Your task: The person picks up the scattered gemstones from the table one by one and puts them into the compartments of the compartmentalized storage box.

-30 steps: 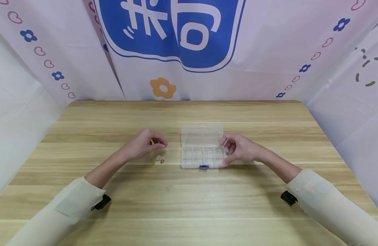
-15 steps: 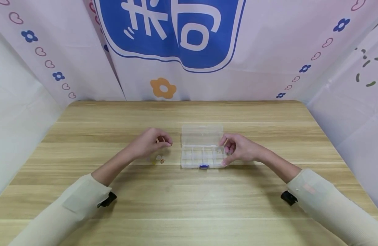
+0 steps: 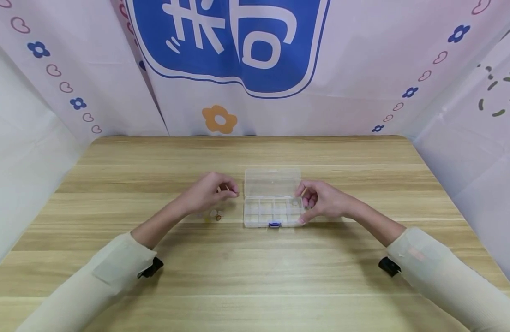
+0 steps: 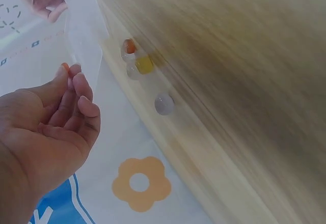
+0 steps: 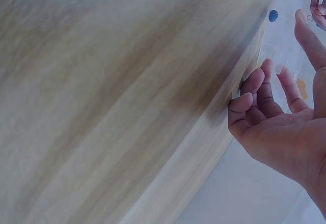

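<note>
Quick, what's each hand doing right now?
Left hand: closed, pinching a small orange bead-like piece between thumb and fingertips.
Right hand: holding the right end of the clear compartment box between thumb and fingers.

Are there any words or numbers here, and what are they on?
I can't read any for sure.
Rounded blue patch on the white backdrop: big white writing-like strokes, cut off at the top, unreadable.
Clear rectangular plastic box: no lettering I can make out.

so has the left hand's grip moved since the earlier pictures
Yes, the left hand's grip has moved right in the head view, closer to the open clear box, which has stayed put.
</note>
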`<action>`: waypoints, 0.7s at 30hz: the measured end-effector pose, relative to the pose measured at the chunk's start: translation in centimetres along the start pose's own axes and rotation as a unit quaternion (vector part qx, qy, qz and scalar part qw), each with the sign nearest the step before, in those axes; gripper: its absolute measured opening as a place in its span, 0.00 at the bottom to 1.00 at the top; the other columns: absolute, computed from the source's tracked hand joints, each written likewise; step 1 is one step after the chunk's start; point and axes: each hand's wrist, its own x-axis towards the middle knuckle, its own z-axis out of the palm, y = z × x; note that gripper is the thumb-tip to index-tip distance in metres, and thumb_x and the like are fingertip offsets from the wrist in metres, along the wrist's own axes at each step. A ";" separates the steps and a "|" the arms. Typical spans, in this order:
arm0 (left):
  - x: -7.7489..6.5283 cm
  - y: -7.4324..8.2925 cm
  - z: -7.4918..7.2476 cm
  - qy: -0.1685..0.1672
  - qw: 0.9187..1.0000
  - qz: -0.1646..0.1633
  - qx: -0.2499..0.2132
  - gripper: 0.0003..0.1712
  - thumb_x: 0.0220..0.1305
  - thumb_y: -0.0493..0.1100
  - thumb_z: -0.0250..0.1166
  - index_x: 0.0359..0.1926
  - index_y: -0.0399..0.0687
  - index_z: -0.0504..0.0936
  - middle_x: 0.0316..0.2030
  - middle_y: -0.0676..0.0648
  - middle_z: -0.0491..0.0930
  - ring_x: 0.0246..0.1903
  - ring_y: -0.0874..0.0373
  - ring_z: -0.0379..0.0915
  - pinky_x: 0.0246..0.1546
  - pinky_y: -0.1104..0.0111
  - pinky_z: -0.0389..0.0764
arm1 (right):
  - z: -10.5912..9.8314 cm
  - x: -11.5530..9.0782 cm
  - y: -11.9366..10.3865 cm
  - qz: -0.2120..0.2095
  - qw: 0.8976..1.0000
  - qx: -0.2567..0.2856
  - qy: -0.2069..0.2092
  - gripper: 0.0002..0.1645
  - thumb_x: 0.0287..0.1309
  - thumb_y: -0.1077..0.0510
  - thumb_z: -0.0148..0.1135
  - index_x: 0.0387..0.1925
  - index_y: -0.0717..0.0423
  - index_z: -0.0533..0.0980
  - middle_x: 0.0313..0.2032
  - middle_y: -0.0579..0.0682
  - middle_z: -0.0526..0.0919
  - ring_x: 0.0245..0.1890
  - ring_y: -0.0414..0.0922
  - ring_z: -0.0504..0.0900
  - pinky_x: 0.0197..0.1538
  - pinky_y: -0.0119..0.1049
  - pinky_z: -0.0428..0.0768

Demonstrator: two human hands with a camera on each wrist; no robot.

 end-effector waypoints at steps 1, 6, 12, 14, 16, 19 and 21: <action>0.1 0.1 0.1 -0.001 1.000 0.001 0.000 0.03 0.69 0.31 0.67 0.39 0.33 0.86 0.37 0.40 0.87 0.38 0.46 0.83 0.38 0.66 0.83 | 0.0 0.0 0.0 0.000 1.000 0.000 0.000 0.32 0.45 0.67 0.83 0.48 0.67 0.73 0.31 0.55 0.77 0.31 0.46 0.73 0.36 0.30 0.74; 0.6 0.4 0.5 -0.009 1.000 0.001 -0.014 0.02 0.70 0.30 0.66 0.39 0.33 0.85 0.37 0.39 0.86 0.38 0.46 0.82 0.37 0.66 0.82 | 0.1 0.1 0.0 0.000 1.000 0.000 -0.001 0.32 0.45 0.67 0.83 0.49 0.67 0.73 0.32 0.56 0.78 0.31 0.46 0.73 0.36 0.30 0.74; 0.9 0.8 0.8 -0.007 1.000 -0.004 -0.026 0.02 0.70 0.30 0.66 0.40 0.33 0.85 0.36 0.40 0.86 0.37 0.46 0.81 0.36 0.68 0.81 | 0.1 0.2 0.0 0.000 1.000 0.001 -0.003 0.32 0.45 0.67 0.83 0.49 0.67 0.73 0.32 0.56 0.78 0.31 0.46 0.74 0.36 0.30 0.75; 1.0 0.8 0.9 -0.008 1.000 -0.003 -0.026 0.03 0.70 0.30 0.66 0.40 0.33 0.85 0.36 0.40 0.86 0.37 0.46 0.81 0.36 0.68 0.81 | 0.1 0.2 -0.1 0.001 1.000 0.001 -0.004 0.32 0.45 0.67 0.83 0.49 0.67 0.73 0.32 0.56 0.78 0.31 0.46 0.73 0.36 0.30 0.75; 1.2 0.9 1.0 -0.009 1.000 -0.002 -0.026 0.03 0.70 0.31 0.66 0.41 0.33 0.85 0.36 0.40 0.86 0.37 0.46 0.81 0.36 0.68 0.81 | 0.1 0.1 0.0 0.002 1.000 0.000 -0.003 0.32 0.45 0.67 0.83 0.49 0.67 0.73 0.32 0.56 0.78 0.31 0.46 0.73 0.36 0.30 0.75; 1.4 1.0 1.2 -0.011 1.000 0.000 -0.025 0.03 0.71 0.31 0.66 0.41 0.33 0.85 0.36 0.40 0.86 0.38 0.45 0.81 0.37 0.67 0.81 | 0.1 0.1 0.0 0.003 1.000 0.000 -0.002 0.32 0.45 0.67 0.83 0.49 0.67 0.73 0.32 0.56 0.78 0.31 0.46 0.73 0.36 0.30 0.75; 1.6 1.0 1.3 -0.010 1.000 0.000 -0.022 0.03 0.71 0.31 0.66 0.41 0.34 0.85 0.37 0.41 0.86 0.38 0.46 0.81 0.37 0.67 0.81 | 0.0 0.1 0.0 0.003 1.000 0.000 -0.002 0.32 0.45 0.67 0.83 0.49 0.67 0.73 0.32 0.56 0.78 0.31 0.46 0.73 0.36 0.30 0.75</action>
